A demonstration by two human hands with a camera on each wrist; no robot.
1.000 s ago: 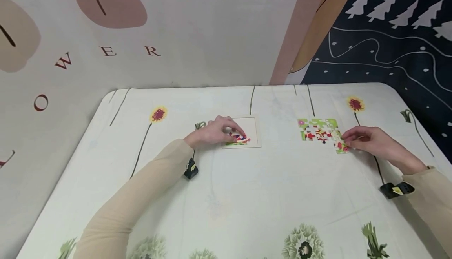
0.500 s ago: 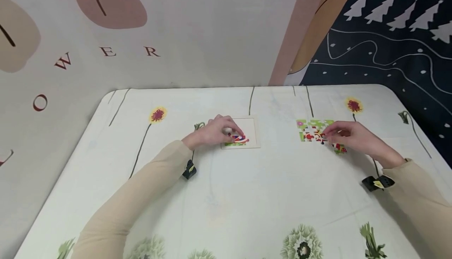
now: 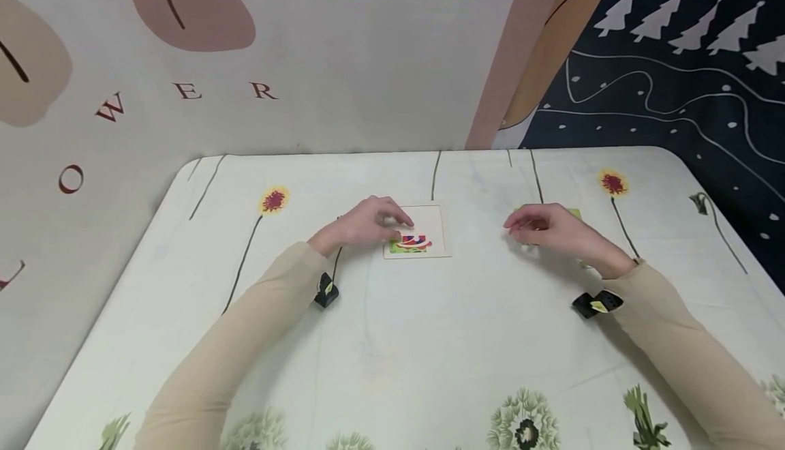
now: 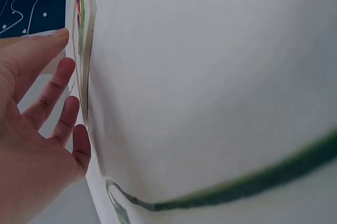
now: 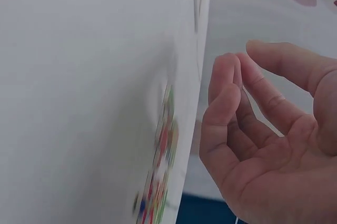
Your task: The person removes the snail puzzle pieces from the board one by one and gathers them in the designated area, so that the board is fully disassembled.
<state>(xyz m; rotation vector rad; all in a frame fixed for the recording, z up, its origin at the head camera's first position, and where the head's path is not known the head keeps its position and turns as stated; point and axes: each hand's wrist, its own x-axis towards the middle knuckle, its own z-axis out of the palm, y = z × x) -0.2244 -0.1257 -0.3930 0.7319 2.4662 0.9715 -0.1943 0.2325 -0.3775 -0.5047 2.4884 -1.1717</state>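
My left hand (image 3: 368, 221) is over the left part of a pale puzzle board (image 3: 437, 223), its fingers relaxed and spread. In the left wrist view the left hand (image 4: 45, 97) has nothing visible between thumb and fingers. Red, blue and green puzzle pieces (image 3: 412, 245) lie in the board's lower left part. My right hand (image 3: 546, 228) is above the group of loose puzzle pieces (image 3: 574, 212) and hides most of them. In the right wrist view the right hand (image 5: 263, 129) has bent fingers, the thumb tip close to the fingers; whether a piece is between them cannot be made out.
A white cloth (image 3: 441, 341) printed with flowers covers the table. A pale wall hanging (image 3: 368, 61) with letters stands behind it, and a dark blue cloth (image 3: 662, 88) with white trees hangs at the right. Each wrist wears a black camera (image 3: 597, 305).
My right hand has moved left across the loose pieces, from their right side to their left. My left hand has lifted a little from the pieces in the board, its fingers spreading.
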